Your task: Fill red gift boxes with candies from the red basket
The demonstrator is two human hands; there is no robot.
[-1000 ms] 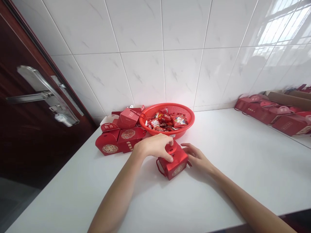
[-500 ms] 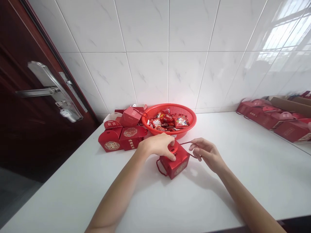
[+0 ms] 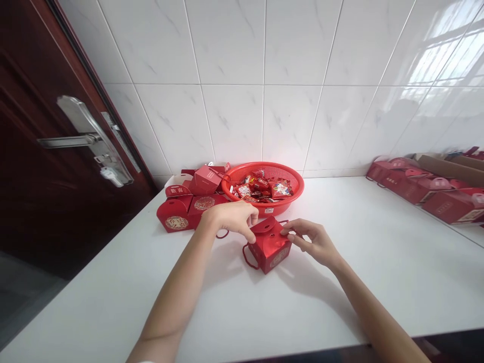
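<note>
A small red gift box [image 3: 269,254] with gold print stands on the white table, its rounded top flap partly raised. A red cord handle [image 3: 248,258] hangs in a loop at its left side. My left hand [image 3: 232,219] is at the box's upper left, thumb and curled fingers apart beside the flap. My right hand [image 3: 312,241] is closed at the upper right edge, fingertips together on the box beside the other cord, which they partly cover. What is inside the box is hidden.
Behind the box stands a red plastic basket [image 3: 280,207] with wrapped sweets [image 3: 280,189]. More red boxes [image 3: 177,214] are piled at the left, and a row of them [image 3: 451,205] lines the right. A tiled wall [image 3: 234,121] closes the back; a dark door [image 3: 26,191] is at left.
My left hand has slid left off the box top, and the flap has risen. My right hand has moved left from the outstretched cord to the box's edge.
</note>
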